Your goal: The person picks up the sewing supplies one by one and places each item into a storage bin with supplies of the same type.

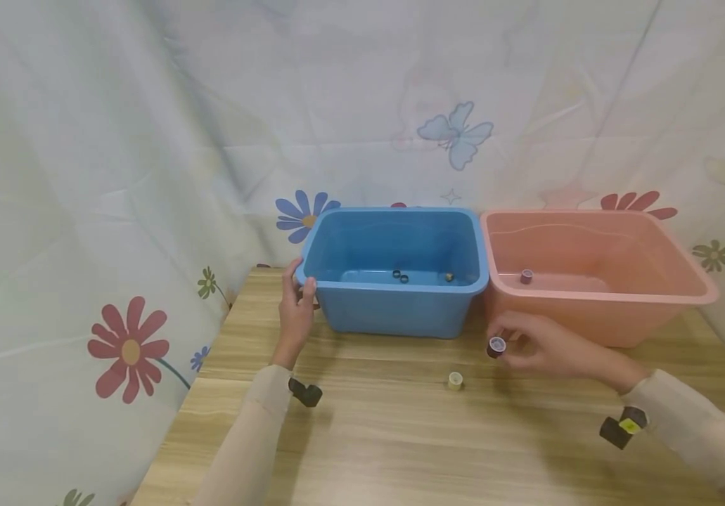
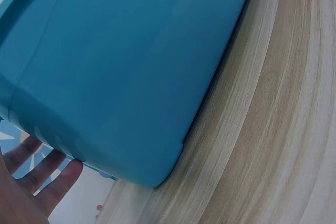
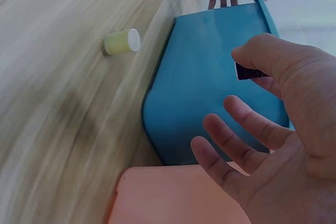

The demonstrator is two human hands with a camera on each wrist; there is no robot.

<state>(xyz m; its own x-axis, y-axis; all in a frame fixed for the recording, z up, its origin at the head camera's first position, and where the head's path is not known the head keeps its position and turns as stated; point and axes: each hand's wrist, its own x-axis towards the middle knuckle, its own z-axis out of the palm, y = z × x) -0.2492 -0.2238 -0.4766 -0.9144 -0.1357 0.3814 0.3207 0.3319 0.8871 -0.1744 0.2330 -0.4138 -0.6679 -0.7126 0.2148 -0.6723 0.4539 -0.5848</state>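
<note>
My right hand [image 1: 542, 344] pinches a small dark purple cylinder with a pale round end [image 1: 496, 347] between thumb and forefinger. It is just above the table, in front of the pink tub [image 1: 596, 299]; the other fingers spread apart in the right wrist view. My left hand [image 1: 297, 309] rests at the left front corner of the blue tub [image 1: 394, 313], thumb at the rim. Straight fingers [image 2: 60, 184] touch its end wall in the left wrist view. A small cream-yellow cylinder [image 1: 455, 381] with a white end stands on the table, left of the right hand.
Inside the blue tub lie two small black rings [image 1: 400, 276] and a small gold piece [image 1: 448, 277]. Another purple cylinder [image 1: 527, 276] sits inside the pink tub. Both tubs stand side by side on the wooden table [image 1: 387, 443], before a flowered curtain [image 1: 362, 105].
</note>
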